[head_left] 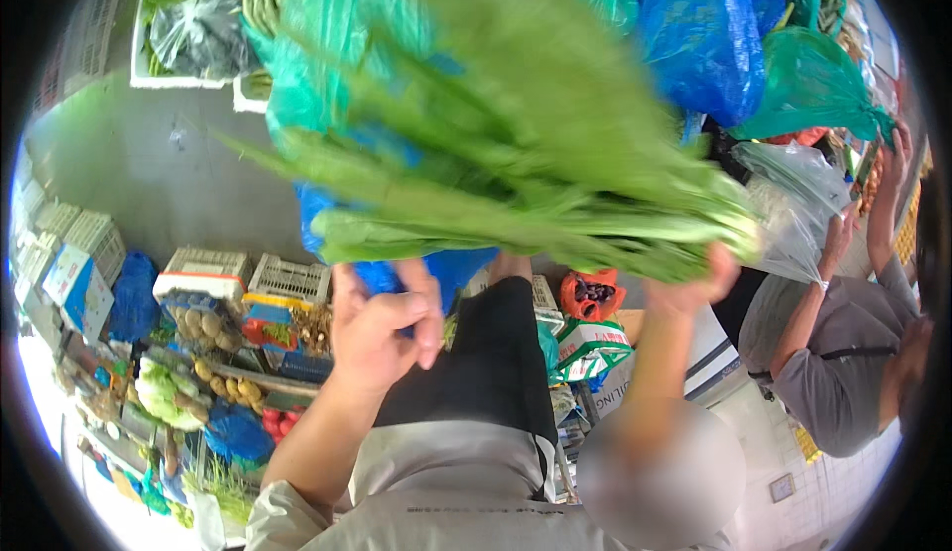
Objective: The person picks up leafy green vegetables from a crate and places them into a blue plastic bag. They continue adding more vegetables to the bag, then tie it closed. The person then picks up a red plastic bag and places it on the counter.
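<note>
A large bunch of long-leafed greens point(535, 194) spreads across the middle of the view, smeared by motion at its top. My right hand point(699, 283) is closed round its pale stem end. Lower left of the bunch, my left hand point(387, 323) has its fingers apart, close under the leaves. Blue plastic point(451, 278) shows behind and between those fingers; whether they touch it is hard to see. More blue plastic lies behind the leaves, mostly hidden by them.
Green plastic bags point(342, 25) and a full blue bag point(704, 35) stand ahead. At right, another person's hands point(892, 159) hold a green bag point(818, 85); a clear bag point(798, 204) hangs nearby. Crates point(288, 278), potatoes point(203, 318) and a cabbage point(164, 392) are at left.
</note>
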A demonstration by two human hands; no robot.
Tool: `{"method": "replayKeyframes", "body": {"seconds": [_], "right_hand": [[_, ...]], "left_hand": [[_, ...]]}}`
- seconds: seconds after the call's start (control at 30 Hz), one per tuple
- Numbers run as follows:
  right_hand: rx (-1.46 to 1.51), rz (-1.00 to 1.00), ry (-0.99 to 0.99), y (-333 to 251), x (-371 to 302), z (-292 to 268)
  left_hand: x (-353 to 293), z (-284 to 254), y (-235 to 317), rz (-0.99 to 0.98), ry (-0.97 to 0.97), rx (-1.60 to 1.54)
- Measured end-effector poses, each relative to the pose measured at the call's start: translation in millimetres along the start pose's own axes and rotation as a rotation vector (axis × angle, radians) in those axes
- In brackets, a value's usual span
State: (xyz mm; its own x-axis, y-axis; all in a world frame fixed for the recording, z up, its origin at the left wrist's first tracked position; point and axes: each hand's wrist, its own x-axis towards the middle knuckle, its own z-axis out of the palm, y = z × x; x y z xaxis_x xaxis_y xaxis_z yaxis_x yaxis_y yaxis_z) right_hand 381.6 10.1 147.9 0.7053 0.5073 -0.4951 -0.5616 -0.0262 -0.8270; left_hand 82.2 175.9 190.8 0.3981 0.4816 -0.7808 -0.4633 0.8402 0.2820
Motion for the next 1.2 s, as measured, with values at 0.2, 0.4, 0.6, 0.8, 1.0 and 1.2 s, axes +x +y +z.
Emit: {"method": "replayKeyframes", "body": {"seconds": [0.2, 0.4, 0.6, 0.8, 1.0, 1.2], "right_hand": [[-1.013, -0.310, -0.119, 51.9, -8.7, 34.5], [-1.496, -0.590, -0.730, 128.6, -42.4, 119.3], [-1.223, -0.097, -1.206, 216.5, -46.6, 137.5], [-0.424, 0.257, -0.283, 132.6, -15.8, 77.9], [-1.230, 0.101, -0.072, 145.8, 64.5, -121.3], [-1.789, -0.186, -0.259, 127.6, 145.8, -188.5]], "left_hand": [[2.7, -20.8, 2.3, 0.029, -0.123, 0.373], [-25.2, -9.2, -14.5, -0.101, -0.413, 0.567], [-22.3, 8.6, 14.4, 0.140, -0.280, 0.533], [-0.7, -6.4, 32.0, 0.310, -0.008, 0.692], [-10.8, 22.7, -3.1, 0.172, 0.065, 0.810], [-14.3, 21.9, -30.3, 0.142, 0.067, 0.863]]}}
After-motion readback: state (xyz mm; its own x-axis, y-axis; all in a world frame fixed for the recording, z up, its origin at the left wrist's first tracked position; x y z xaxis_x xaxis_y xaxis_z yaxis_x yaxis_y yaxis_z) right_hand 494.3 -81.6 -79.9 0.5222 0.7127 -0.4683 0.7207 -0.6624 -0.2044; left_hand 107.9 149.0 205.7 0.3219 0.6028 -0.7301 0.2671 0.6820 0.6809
